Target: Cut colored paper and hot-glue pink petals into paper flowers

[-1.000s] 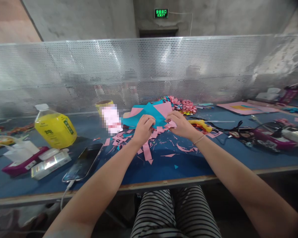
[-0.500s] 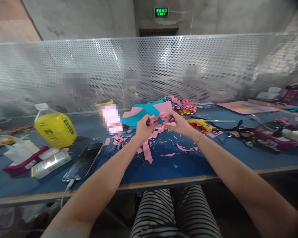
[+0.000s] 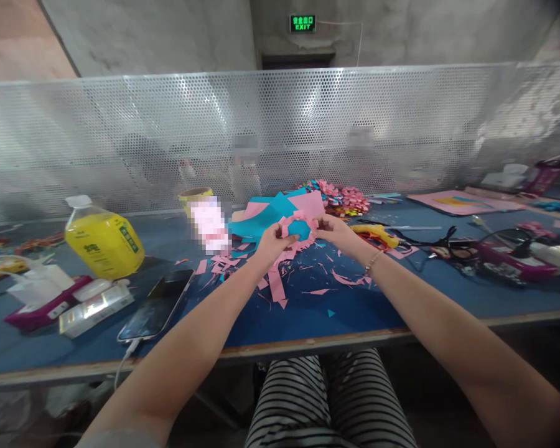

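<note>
Between my hands is a round paper flower (image 3: 300, 229), with a blue centre and a fringed pink rim. My left hand (image 3: 271, 241) pinches its left edge, the thumb lying over the blue centre. At the right edge, my right hand (image 3: 333, 230) grips the pink fringe with its fingertips. Behind the flower lie blue paper sheets (image 3: 256, 219) and a pink paper sheet (image 3: 312, 201). Cut pink paper scraps (image 3: 276, 284) are scattered on the table beneath and in front of my hands.
Left stand a yellow liquid jug (image 3: 103, 244), a tissue pack (image 3: 51, 298), a small box (image 3: 96, 308) and a phone (image 3: 157, 305) on a cable. Fringed paper flowers (image 3: 348, 198) pile up behind, near yellow-handled scissors (image 3: 378, 235). A perforated metal screen (image 3: 303, 124) closes the table's back.
The paper flower has turned from nearly edge-on to face me, so its blue centre and pink rim now show. Both hands keep hold of it in about the same place.
</note>
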Motion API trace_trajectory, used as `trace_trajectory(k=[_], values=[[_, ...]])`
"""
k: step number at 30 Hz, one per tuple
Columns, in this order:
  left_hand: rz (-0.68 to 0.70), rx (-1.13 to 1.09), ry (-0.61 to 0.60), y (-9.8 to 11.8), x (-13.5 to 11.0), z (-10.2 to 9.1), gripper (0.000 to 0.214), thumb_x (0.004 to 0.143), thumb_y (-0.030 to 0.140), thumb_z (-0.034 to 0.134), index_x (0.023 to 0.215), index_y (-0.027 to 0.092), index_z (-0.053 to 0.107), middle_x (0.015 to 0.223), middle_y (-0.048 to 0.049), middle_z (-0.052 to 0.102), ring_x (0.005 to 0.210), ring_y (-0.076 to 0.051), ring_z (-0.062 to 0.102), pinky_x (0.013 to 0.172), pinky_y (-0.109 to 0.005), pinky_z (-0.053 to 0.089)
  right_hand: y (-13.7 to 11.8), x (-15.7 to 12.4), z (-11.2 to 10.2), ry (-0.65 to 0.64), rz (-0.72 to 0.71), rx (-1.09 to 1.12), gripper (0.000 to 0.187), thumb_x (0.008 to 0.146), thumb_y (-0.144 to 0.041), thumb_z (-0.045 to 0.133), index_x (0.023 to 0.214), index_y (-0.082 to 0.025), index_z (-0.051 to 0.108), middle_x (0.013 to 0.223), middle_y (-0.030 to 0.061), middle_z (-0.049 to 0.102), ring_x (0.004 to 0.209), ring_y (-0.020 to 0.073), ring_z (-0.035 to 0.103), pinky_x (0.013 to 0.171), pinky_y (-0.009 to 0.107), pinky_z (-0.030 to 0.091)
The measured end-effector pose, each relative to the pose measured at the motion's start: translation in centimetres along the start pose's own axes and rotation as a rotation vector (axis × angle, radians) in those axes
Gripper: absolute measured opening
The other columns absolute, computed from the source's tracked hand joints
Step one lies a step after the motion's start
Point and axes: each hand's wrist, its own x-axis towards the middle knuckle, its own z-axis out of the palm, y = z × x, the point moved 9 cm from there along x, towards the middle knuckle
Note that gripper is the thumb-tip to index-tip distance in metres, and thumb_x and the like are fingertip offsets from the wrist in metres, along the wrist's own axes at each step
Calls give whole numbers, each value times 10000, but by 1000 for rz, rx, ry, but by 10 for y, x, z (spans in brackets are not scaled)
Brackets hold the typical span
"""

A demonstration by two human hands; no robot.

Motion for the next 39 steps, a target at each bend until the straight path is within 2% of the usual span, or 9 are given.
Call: trace_trajectory(k=[4,8,12,16,20,26,35,39], values=[[12,12,23,-1,2,-2,378,495,312,728,597,181,388,549,64,368,541,-86,433,474,-218,403,8,2,0,3,38,130,227,637,-373,621,747,-195,531,700,-25,515,669,108,487,650,251,418],[51,38,47,6,-1,-5,361,512,301,724,612,181,398,558,68,347,531,-77,400,474,-213,371,10,2,-2,38,82,200,266,623,-444,625,697,-200,546,661,-20,517,648,110,491,663,261,436],[14,-80,-25,11,-6,4,333,609,347,666,806,193,447,593,68,402,527,-80,414,476,-212,360,8,2,-2,65,88,183,293,599,-469,645,680,-202,553,645,-22,520,628,113,486,661,270,441],[-1,-122,-31,13,-7,5,303,728,417,547,918,202,451,598,56,406,506,-78,398,447,-198,318,11,3,-4,80,90,178,268,608,-443,650,672,-201,556,630,-24,527,614,113,484,651,267,441],[67,-33,-51,13,-4,5,256,717,350,571,873,192,445,577,67,368,489,-68,364,453,-193,300,15,4,-7,102,77,181,239,627,-414,635,678,-190,569,620,-35,524,590,92,476,625,239,427],[185,166,9,21,-3,-1,191,691,249,566,769,185,403,555,82,300,493,-64,318,473,-192,270,12,4,-5,83,71,179,246,638,-414,622,658,-175,565,595,-36,519,560,80,474,590,221,415],[204,240,16,29,-8,0,217,668,249,586,747,190,392,555,90,299,488,-63,300,488,-200,261,13,3,-5,75,101,161,272,629,-432,620,635,-172,538,563,-44,475,538,78,455,568,217,408],[209,256,28,29,-8,-1,216,669,260,583,745,187,396,551,90,310,483,-61,305,480,-202,263,10,1,-5,51,91,131,305,684,-469,569,643,-171,515,595,-34,485,570,83,481,572,211,407]])
